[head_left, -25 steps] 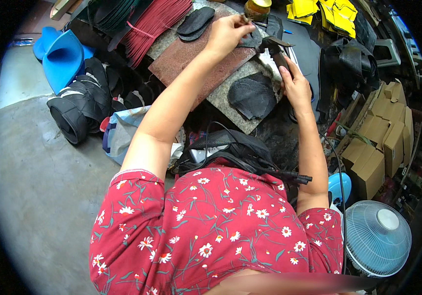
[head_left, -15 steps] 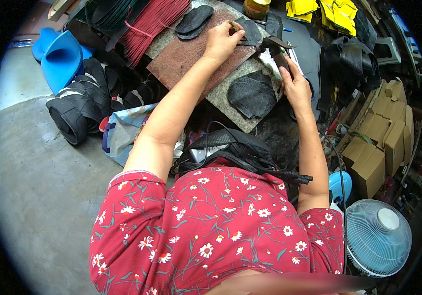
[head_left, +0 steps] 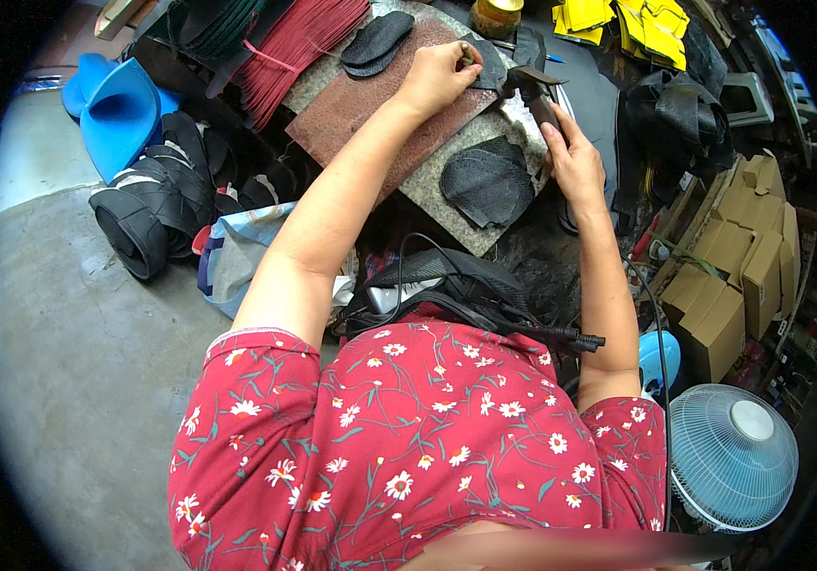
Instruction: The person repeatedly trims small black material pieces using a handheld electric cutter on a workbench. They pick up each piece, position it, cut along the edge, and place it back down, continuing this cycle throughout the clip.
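My left hand (head_left: 439, 78) is closed in a pinch above the far right part of a reddish-brown board (head_left: 347, 133). Whatever its fingertips hold is too small to make out. Beside those fingers lies a flat black piece of material (head_left: 490, 68). My right hand (head_left: 576, 160) is wrapped round the dark handle of a hammer (head_left: 528, 84), whose head hangs just right of the black piece. Nearer to me, a stack of black mesh-textured pieces (head_left: 487, 181) rests on a speckled stone slab (head_left: 461, 225). Black sole-shaped pieces (head_left: 377, 44) lie at the board's far left.
Red strips (head_left: 299, 52) lie bundled at the far left, near blue foam-like sheets (head_left: 123, 114) and black rolls (head_left: 147, 205). A jar (head_left: 496, 17) and yellow pieces (head_left: 654, 30) are at the back. Cardboard boxes (head_left: 727, 276) and a fan (head_left: 734, 457) stand right.
My left hand has moved slightly right and nearer, toward the hammer's head. The hammer and my right hand have shifted only a little.
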A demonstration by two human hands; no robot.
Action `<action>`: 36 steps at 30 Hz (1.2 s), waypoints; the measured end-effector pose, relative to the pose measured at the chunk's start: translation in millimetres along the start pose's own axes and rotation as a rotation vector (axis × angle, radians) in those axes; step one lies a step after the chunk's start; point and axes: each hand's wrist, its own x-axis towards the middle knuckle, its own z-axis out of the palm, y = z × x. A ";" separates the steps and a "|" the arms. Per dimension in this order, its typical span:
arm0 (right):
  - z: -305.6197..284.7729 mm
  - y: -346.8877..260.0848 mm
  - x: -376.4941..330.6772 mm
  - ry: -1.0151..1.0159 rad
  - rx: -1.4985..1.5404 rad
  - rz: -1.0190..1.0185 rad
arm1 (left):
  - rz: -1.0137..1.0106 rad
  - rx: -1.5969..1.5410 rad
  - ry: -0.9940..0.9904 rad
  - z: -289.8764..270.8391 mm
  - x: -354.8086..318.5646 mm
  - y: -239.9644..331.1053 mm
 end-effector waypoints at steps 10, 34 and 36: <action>-1.5 -8.2 -6.1 0.010 -0.061 -0.011 | -0.272 -0.526 0.077 9.4 -4.1 -17.8; -9.5 -26.6 -8.9 0.117 -0.073 -0.014 | 0.127 0.085 0.120 9.7 -6.2 17.1; -1.7 -22.1 -9.9 0.098 -0.144 -0.087 | 0.033 0.054 0.139 11.1 -7.9 11.3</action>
